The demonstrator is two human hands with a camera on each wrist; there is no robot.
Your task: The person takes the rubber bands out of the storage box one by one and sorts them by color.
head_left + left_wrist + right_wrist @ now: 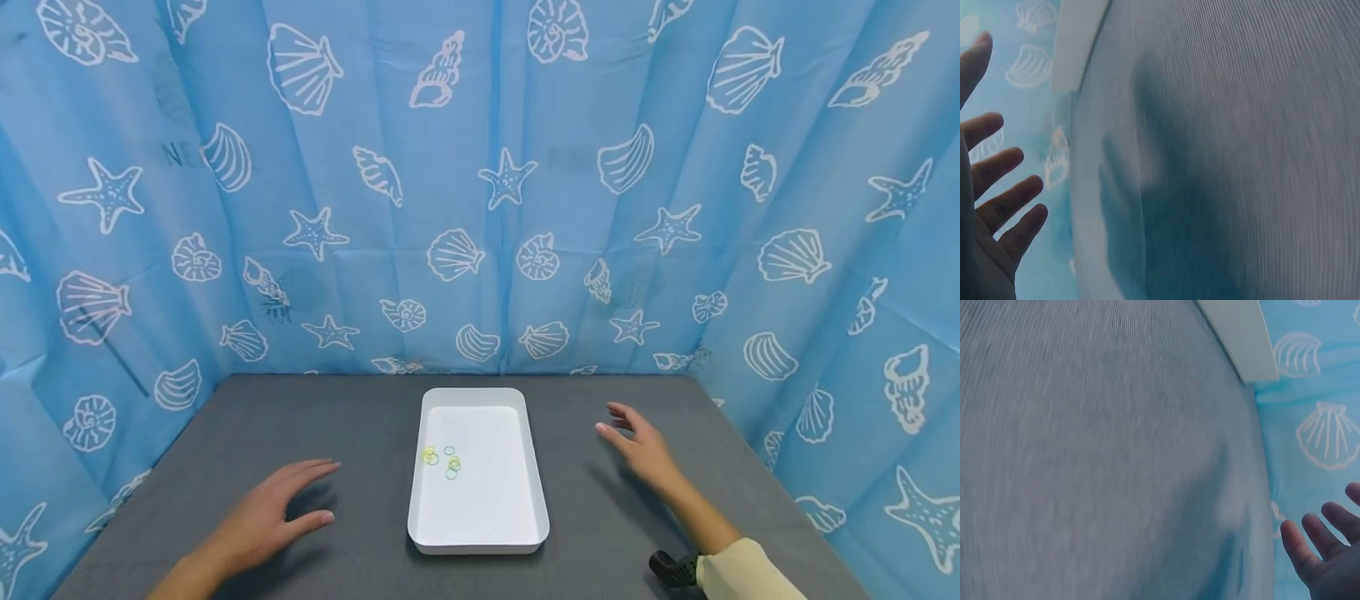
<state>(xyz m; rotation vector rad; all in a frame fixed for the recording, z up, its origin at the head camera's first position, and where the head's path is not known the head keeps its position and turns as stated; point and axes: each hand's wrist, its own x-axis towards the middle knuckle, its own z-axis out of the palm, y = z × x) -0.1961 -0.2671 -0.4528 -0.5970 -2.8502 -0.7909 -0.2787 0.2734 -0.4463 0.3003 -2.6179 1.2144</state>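
Observation:
A white rectangular tray (487,517) lies on the grey tabletop between the two hands. Toward its left side are several small thin rings, yellow and green, among them a green ring (452,475) and a yellow ring (428,451). To the tray's left hovers my left hand (262,517), fingers extended and thumb apart, holding nothing. My right hand (641,450) is on the other side, also with loose fingers and nothing in its grasp. In the wrist views, the spread fingers of the left hand (997,181) and the right hand (1329,550) show beside the tray's outer wall (1241,337).
A blue curtain (465,208) printed with white shells and starfish hangs behind the table and along both sides. The grey tabletop (345,417) extends around the tray. A black device (672,569) sits at the right wrist, by a cream sleeve (742,571).

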